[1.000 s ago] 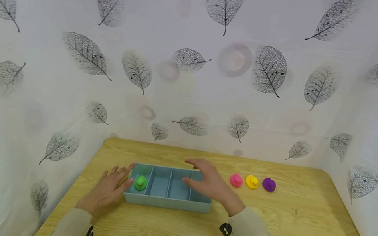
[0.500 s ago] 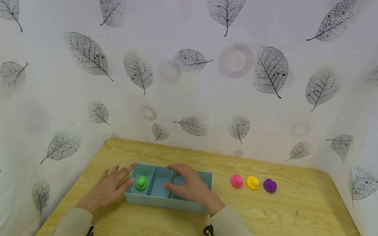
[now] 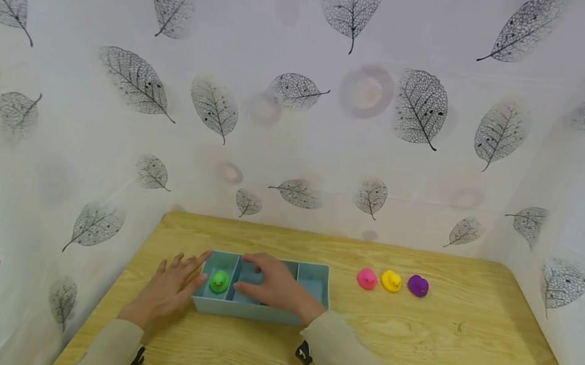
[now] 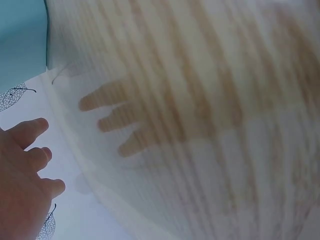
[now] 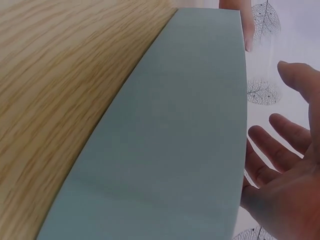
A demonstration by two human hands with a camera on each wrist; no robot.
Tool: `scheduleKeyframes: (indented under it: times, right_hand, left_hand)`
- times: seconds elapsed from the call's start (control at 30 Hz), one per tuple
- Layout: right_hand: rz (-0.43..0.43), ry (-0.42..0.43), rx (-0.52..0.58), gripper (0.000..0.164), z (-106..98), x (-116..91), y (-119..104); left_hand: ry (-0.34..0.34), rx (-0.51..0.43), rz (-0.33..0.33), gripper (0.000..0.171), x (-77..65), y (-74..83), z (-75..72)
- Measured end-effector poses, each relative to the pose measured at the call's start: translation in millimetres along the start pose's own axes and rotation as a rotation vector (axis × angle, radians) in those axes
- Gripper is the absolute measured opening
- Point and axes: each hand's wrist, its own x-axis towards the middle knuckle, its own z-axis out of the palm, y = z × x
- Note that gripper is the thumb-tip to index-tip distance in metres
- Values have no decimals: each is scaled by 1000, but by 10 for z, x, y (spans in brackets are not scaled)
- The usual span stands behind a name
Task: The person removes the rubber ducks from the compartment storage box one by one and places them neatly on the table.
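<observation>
A blue-grey divided box [image 3: 257, 312] stands on the table, with a green rubber duck [image 3: 219, 282] in its leftmost compartment. At the box's left end is my left hand [image 3: 165, 292], fingers spread, index finger and thumb by the rim; whether they touch it I cannot tell. My right hand [image 3: 278, 286] hovers over the middle compartments, thumb and fingers apart and nothing between them. In the right wrist view, the box's front wall [image 5: 170, 125] fills the middle and the right hand [image 5: 295, 170] shows behind its top edge. Only part of the left hand [image 4: 22, 180] appears in the left wrist view.
Right of the box, a pink duck [image 3: 367, 279], a yellow duck [image 3: 391, 281] and a purple duck [image 3: 418, 285] stand in a row on the wooden table [image 3: 470, 357]. A leaf-printed white curtain [image 3: 297, 146] encloses the table's back and sides.
My right hand has moved left over the box, from its right end toward the second compartment. The left hand and the ducks have stayed in place.
</observation>
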Motion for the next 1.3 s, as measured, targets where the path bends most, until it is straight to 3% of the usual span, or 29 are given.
scheduleKeyframes:
  times: [0.6,1.0,1.3]
  right_hand:
    - [34,-37,-113,59,140,287,-67]
    - [102,-143,-313,61,389,462,-101]
    - [180,-108,-312,53,448,517,-109]
  left_hand:
    - [-27,132,77,72,35,-15,-179]
    - [-40,145,39,74,-54,-54,-147]
    - [-36,142,27,74,-72,-23,-141]
